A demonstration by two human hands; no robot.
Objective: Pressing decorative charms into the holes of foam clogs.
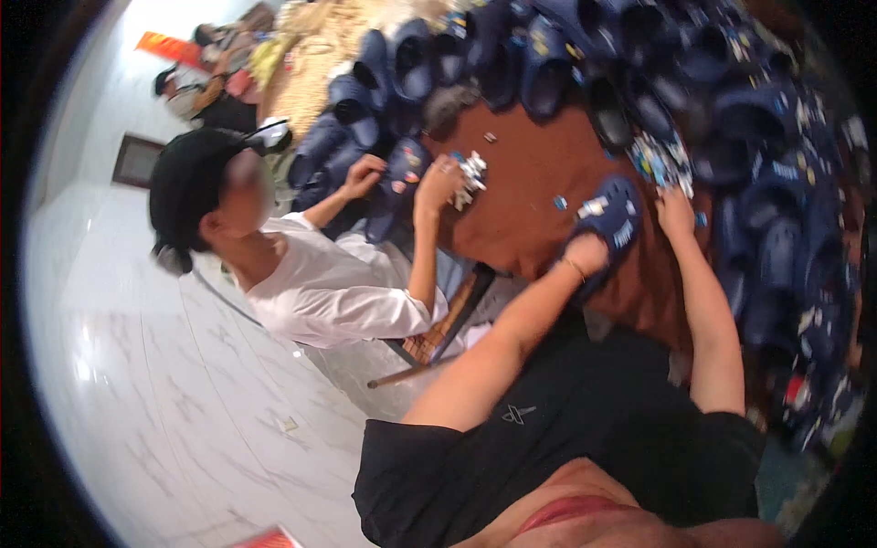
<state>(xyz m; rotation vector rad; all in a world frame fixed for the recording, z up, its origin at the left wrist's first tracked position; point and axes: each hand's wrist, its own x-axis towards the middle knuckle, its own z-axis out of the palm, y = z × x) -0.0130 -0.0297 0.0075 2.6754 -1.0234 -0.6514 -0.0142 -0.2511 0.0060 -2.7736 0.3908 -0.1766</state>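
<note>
My left hand (587,253) is wrapped round the heel opening of a navy clog (619,208), with its fingers partly hidden inside. The clog's toe points away from me, and small white and pale charms sit on its top. At the near edge of a pile of small white, blue and yellow charms (660,157) is my right hand (676,215). Its fingers are drawn together at the pile; whatever they pinch is too small to make out. A loose blue charm (560,202) lies on the brown cloth (521,183) left of the clog.
To my left sits a co-worker in a white shirt (320,283), hands at another navy clog (402,178) and a small charm pile (470,178). Many navy clogs (548,68) ring the cloth at the far side and right. Other people (215,82) are further back.
</note>
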